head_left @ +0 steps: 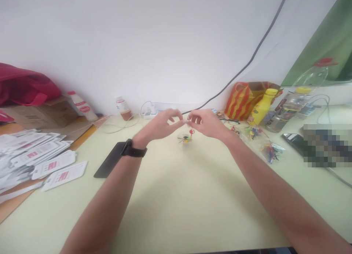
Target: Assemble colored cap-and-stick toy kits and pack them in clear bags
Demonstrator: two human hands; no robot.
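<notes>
My left hand [165, 124], with a black watch [133, 150] on its wrist, is raised over the table. Its thumb and fingertips are pinched together. Facing it, my right hand [208, 123] pinches in the same way, fingertips almost touching the left ones. Between them shows a pale, see-through edge, which looks like the top of a small clear plastic bag [182, 144]. Just below the fingers, small coloured pieces [186, 138] appear in it: red, green, yellow and black. Blur hides their exact kind.
Small clear bags of coloured pieces [271, 151] lie at right, near a yellow bottle [262, 107], a striped bag [238, 101], clear bottles and a phone [295, 142]. Left are a black flat object [110, 162], white tags [64, 175] and a carton [41, 112]. A power strip [150, 114] stands behind.
</notes>
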